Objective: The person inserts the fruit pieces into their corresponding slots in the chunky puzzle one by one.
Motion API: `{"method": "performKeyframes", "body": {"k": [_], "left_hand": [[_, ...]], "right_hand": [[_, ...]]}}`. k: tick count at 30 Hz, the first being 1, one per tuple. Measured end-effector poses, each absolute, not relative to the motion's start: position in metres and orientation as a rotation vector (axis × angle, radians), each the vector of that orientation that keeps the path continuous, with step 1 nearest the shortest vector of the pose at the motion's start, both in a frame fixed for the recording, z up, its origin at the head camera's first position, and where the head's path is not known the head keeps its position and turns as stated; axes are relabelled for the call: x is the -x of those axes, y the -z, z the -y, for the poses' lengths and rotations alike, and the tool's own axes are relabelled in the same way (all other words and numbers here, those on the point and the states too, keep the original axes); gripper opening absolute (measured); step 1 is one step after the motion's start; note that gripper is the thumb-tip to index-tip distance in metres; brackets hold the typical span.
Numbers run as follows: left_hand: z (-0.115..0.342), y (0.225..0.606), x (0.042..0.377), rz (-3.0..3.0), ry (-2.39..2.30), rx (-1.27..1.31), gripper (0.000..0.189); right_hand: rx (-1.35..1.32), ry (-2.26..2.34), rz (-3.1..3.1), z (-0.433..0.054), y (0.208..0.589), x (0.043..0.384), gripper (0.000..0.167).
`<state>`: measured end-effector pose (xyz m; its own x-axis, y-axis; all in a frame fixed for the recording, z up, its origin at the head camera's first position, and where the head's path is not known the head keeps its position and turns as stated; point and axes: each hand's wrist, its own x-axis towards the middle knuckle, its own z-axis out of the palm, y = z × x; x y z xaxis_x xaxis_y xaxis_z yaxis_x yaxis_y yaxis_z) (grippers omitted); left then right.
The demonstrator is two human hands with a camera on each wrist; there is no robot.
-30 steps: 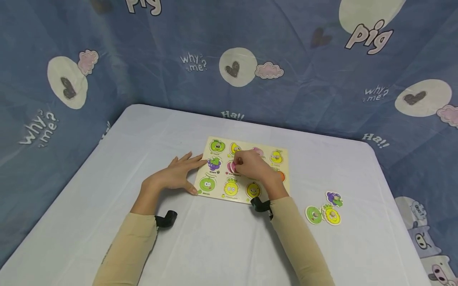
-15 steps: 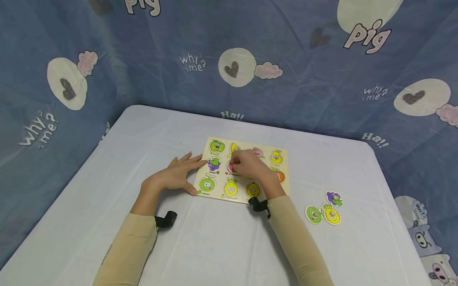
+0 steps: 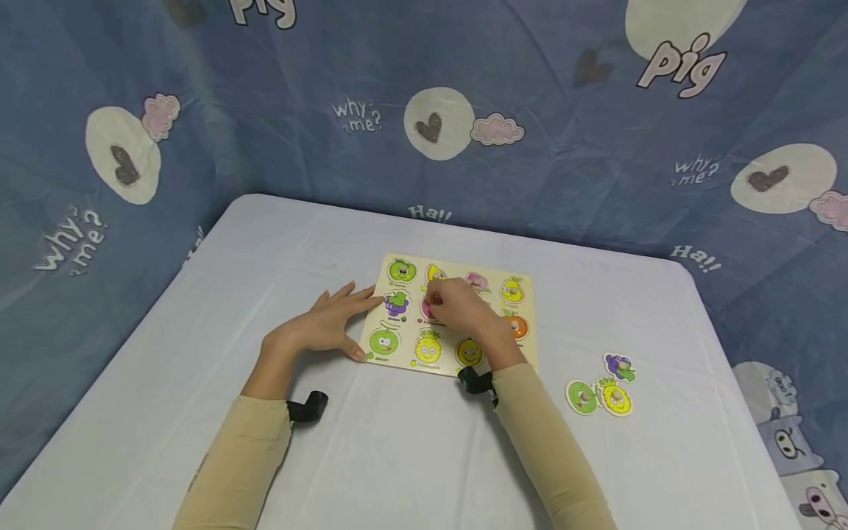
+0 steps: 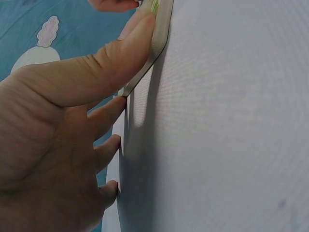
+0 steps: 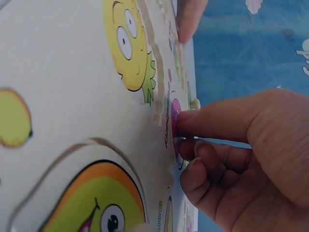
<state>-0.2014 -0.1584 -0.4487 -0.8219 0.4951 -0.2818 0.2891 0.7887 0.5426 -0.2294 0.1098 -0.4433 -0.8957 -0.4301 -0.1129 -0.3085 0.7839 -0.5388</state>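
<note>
On the fruit puzzle board (image 3: 495,279), best brace the left side with spread left hand (image 3: 324,324) and ease the pink fruit piece (image 5: 175,107), pinched in right hand (image 3: 464,305) (exact contact half hidden), straight, untilted.

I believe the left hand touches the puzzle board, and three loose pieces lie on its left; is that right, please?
Not quite: the head view shows the grape piece, melon piece and pineapple piece to the right of the puzzle board. The left hand does touch it.
</note>
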Motion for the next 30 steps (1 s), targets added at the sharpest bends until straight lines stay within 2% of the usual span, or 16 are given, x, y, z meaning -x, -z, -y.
{"method": "performKeyframes", "body": {"k": [6, 13, 30], "left_hand": [[0.158, 0.451, 0.203, -2.566, -0.676, -0.589, 0.111], [0.159, 0.452, 0.204, -2.568, -0.678, -0.586, 0.112], [0.158, 0.453, 0.204, -2.578, -0.684, -0.594, 0.112]], "right_hand": [[0.573, 0.773, -2.746, -0.111, 0.442, 0.227, 0.008], [0.53, 0.822, -2.731, -0.113, 0.438, 0.221, 0.022], [0.468, 0.909, -2.793, -0.162, 0.434, 0.197, 0.025]]}}
